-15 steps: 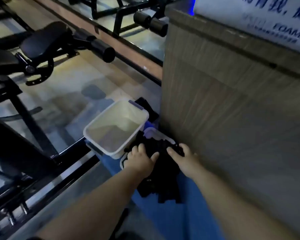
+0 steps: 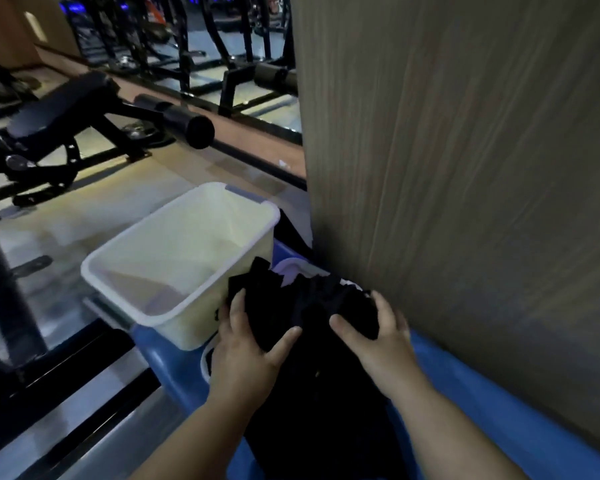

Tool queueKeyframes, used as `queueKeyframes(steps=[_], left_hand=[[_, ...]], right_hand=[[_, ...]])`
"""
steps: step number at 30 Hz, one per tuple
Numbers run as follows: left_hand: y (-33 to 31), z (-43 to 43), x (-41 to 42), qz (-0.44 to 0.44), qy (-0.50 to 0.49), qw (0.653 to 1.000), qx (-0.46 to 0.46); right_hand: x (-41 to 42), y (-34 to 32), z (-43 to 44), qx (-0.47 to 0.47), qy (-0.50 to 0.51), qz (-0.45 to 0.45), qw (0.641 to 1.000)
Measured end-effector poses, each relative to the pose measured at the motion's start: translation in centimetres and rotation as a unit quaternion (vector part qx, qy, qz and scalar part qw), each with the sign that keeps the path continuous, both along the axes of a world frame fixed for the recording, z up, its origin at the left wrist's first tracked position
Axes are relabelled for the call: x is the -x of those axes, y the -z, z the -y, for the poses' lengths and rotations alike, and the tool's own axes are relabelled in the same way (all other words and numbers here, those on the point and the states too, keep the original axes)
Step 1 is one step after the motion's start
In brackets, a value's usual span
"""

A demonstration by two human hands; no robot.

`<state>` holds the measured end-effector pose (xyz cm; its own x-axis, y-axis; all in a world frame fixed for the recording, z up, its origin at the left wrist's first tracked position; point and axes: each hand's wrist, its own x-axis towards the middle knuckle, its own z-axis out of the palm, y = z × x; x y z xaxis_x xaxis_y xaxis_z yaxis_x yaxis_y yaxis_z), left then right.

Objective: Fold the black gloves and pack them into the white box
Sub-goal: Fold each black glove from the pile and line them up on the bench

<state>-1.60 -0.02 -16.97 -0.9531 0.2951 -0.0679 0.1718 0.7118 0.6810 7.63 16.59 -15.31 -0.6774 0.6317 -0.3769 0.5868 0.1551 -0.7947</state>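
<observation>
step: pack | left hand (image 2: 243, 355) and right hand (image 2: 378, 337) both clutch black gloves (image 2: 309, 306), thumbs on top, likely to hold the fold tight | gloves held just right of white box (image 2: 174, 327), beside its near rim, over blue bench (image 2: 465, 393)

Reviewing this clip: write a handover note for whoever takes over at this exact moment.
Hands: the left hand grips the left side of the black gloves; the right hand grips their right side.
Things: the gloves are bunched over the blue surface, just right of the white box.
Done: gloves gathered; none visible in the box.
Left: finish the fold, then place them in the box.
</observation>
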Motion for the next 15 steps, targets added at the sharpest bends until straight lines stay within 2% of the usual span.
queueKeyframes(steps=[5,10,15], left_hand=[[3.3,0.1,0.9,-0.006,0.028,0.993,-0.111],[5.2,0.0,1.9,-0.020,0.049,0.993,-0.103],[5.6,0.1,2.0,-0.033,0.077,0.985,-0.150]], right_hand=[[1.0,4.3,-0.7,-0.067,-0.058,0.000,0.996],[2.0,6.9,-1.1,-0.080,-0.045,-0.062,0.994],[1.7,6.9,-0.3,-0.054,-0.025,-0.131,0.990]])
